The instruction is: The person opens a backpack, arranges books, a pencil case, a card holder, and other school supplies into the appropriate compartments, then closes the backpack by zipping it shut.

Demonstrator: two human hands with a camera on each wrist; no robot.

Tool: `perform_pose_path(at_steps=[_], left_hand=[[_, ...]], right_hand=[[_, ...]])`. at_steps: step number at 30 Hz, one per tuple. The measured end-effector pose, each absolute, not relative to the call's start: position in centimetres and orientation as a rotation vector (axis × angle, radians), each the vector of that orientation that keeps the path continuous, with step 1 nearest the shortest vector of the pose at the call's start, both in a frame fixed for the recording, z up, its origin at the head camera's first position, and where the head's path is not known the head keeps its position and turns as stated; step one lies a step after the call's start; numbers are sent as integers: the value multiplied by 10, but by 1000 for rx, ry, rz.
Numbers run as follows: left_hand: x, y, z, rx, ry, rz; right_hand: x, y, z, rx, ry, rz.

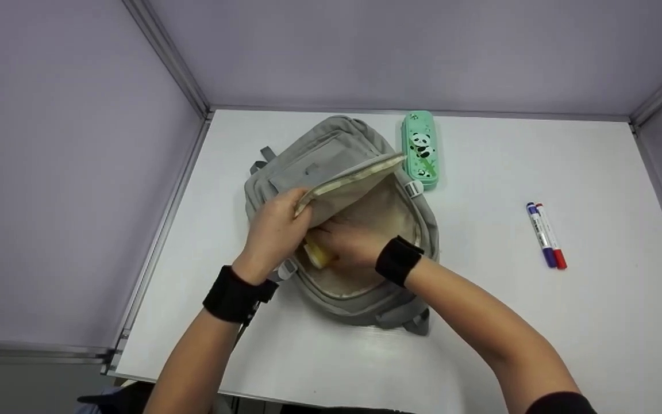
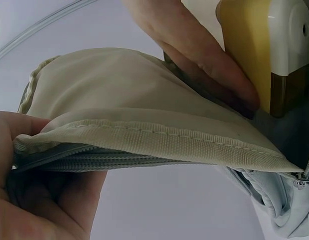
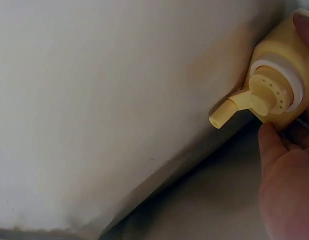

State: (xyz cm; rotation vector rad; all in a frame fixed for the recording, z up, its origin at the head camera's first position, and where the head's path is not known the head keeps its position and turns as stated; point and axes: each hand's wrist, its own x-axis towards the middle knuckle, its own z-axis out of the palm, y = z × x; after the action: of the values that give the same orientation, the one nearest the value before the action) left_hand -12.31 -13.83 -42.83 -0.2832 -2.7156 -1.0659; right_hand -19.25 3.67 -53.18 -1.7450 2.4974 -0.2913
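Note:
A grey backpack lies on the white table with its main compartment unzipped. My left hand grips the edge of the front flap and lifts it, the beige lining and zipper showing in the left wrist view. Inside the opening, my right hand holds a yellow hand-crank pencil sharpener. Its crank and round back appear in the right wrist view. From the left wrist view, the sharpener's white front with a pencil hole and a dark see-through drawer are visible.
A green pencil case with pandas lies against the backpack's far right side. Two markers, one blue and one red, lie side by side on the right of the table. Grey panels enclose the table's back and sides.

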Motion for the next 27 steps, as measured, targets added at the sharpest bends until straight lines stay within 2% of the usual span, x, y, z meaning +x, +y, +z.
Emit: perform_pose_path(at_steps=[18, 27], left_hand=[[-123, -140, -432, -307, -2722, -1074], [-123, -140, -432, -295, -2716, -1065]], right_hand=[[-173, 30, -539, -1759, 2628, -71], [-168, 43, -540, -1863, 2626, -354]])
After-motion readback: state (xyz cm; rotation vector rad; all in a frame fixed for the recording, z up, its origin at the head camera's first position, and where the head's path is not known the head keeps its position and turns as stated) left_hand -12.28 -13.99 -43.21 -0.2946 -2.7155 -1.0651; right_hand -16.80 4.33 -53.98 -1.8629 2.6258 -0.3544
